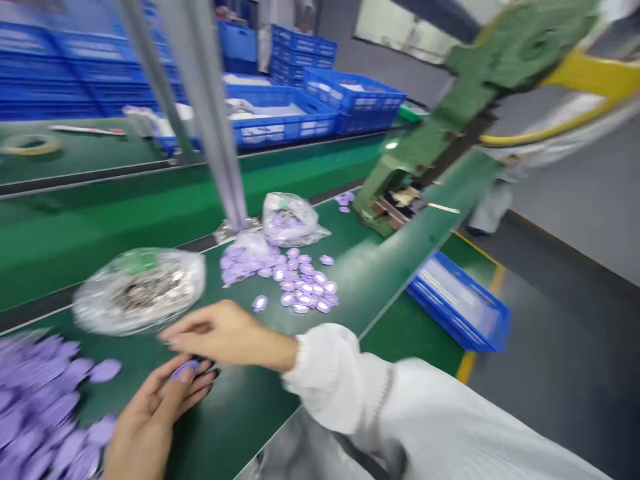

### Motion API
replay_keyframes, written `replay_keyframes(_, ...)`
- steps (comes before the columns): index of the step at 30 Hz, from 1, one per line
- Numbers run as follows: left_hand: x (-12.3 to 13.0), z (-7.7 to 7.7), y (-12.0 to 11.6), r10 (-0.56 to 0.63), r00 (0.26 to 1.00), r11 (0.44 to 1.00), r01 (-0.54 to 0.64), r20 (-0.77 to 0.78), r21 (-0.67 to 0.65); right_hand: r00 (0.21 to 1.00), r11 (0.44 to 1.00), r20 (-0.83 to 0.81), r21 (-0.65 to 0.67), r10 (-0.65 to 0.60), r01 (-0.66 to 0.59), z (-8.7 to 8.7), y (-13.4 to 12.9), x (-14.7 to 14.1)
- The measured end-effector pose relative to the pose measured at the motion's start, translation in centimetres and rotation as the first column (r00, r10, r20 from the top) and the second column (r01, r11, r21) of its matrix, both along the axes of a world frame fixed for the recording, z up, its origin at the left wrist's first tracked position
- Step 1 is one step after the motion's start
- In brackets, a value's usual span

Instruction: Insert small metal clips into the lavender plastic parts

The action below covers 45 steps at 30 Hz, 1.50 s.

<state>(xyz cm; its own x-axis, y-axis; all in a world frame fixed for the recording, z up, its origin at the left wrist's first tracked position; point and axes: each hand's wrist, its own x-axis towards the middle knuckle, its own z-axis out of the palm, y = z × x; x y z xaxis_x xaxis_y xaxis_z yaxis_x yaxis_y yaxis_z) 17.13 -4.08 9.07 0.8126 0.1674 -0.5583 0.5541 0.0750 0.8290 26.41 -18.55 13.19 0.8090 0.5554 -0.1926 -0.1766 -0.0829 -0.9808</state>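
Note:
My left hand (pixel 155 420) pinches a purple oval tag (pixel 185 369) between thumb and fingers, beside a heap of matching purple tags (pixel 40 407) at the lower left. My right hand (pixel 223 335) reaches left above the green bench top (pixel 250 427), blurred, just below a clear plastic bag of small metal parts (pixel 140 291). Its fingers are drawn together, and I cannot tell whether they hold anything. Farther off lie loose purple tags (pixel 300 283) and clear bags holding more tags (pixel 290 219).
A green bench press (pixel 430 133) stands at the bench's far end, and grey metal posts (pixel 210 113) rise behind the bags. Blue crates (pixel 280 113) line the back, a blue tray (pixel 460 303) sits low at right, and a roll of tape (pixel 30 145) lies far left.

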Motion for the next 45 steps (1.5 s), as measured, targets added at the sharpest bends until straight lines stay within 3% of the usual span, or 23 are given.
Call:
replay_keyframes(3,0.4,1.4,-0.2,0.009,1.0,0.992,-0.009,-0.002,-0.126,0.954,0.992,-0.292,0.085,-0.067,0.095,-2.4,-1.8,-2.3)
replay_keyframes(6,0.8,2.1,0.0,0.068,0.998,0.975,-0.066,0.003,-0.213,0.924,0.992,-0.377,0.077,-0.063,0.099,-3.9,-2.0,-2.2)
replay_keyframes(12,0.4,2.0,0.1,0.037,0.999,0.972,-0.036,-0.001,-0.231,0.929,0.998,-0.369,0.04,-0.032,0.051,-3.4,-1.3,-2.0)
replay_keyframes(18,0.5,2.1,-0.3,-0.012,1.0,0.987,0.01,-0.014,-0.162,0.971,1.0,-0.238,0.019,0.012,-0.008,-4.4,-1.5,-2.3)
replay_keyframes(21,0.5,2.0,-0.3,-0.012,1.0,0.988,0.008,-0.022,-0.152,0.973,0.999,-0.233,0.047,0.008,0.003,-4.3,-1.6,-2.3)
replay_keyframes(26,0.4,1.8,-0.3,0.002,1.0,0.991,-0.002,0.001,-0.134,0.984,0.999,-0.172,-0.015,-0.042,0.04,-3.4,-2.0,-2.4)
replay_keyframes(33,0.3,1.7,-0.1,-0.012,1.0,0.989,0.011,-0.003,-0.145,0.937,0.997,-0.347,0.047,-0.045,0.065,-3.6,-2.2,-2.2)
replay_keyframes(45,0.3,1.8,-0.3,0.039,0.999,0.989,-0.038,0.001,-0.145,0.907,0.992,-0.416,0.072,-0.065,0.104,-3.1,-2.2,-2.1)
